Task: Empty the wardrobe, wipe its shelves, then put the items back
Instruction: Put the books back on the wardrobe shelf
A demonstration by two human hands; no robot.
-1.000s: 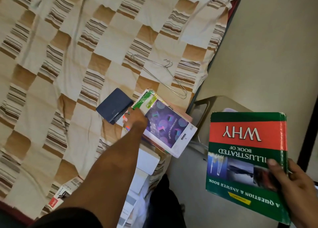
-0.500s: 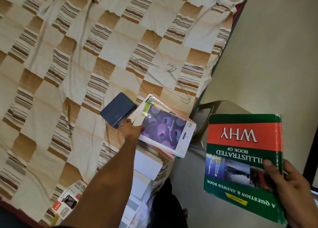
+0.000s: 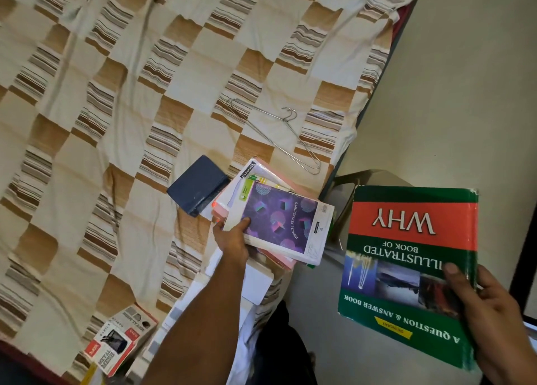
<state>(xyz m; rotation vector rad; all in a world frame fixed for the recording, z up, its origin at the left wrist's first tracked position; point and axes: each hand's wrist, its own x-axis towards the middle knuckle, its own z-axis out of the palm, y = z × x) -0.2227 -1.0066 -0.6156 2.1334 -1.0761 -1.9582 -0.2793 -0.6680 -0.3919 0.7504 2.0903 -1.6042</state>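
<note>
We look down on a bed (image 3: 87, 123) spread with a cream, tan and brown checked sheet, where things taken from a wardrobe lie near its right edge. The left hand (image 3: 232, 239) grips the near corner of a stack of notebooks (image 3: 279, 225), thumb on the purple cover of the top one and fingers curled beneath; we can make out at least three volumes in the stack, though the exact number is hidden. Just left of the stack, touching its edge, lies one dark blue book (image 3: 197, 185). Beyond it, farther up the sheet, rest two wire hangers (image 3: 279, 134), nested one on the other. Under the left forearm sit several white boxes or papers (image 3: 255, 283), too overlapped for us to count. At the near left, two printed cartons (image 3: 122, 344) lie side by side at the bed's edge. The right hand (image 3: 494, 320) holds one large hardback (image 3: 406, 268) by its near right corner, thumb pressed on the cover and fingers behind; the green and red jacket reads "WHY" and "Illustrated Book of", upside down to us. The book is held out over the grey floor (image 3: 363, 355), well apart from the stack. A metal stool or chair (image 3: 348, 187) stands between the bed and the book, against a plain wall (image 3: 465, 79).
</note>
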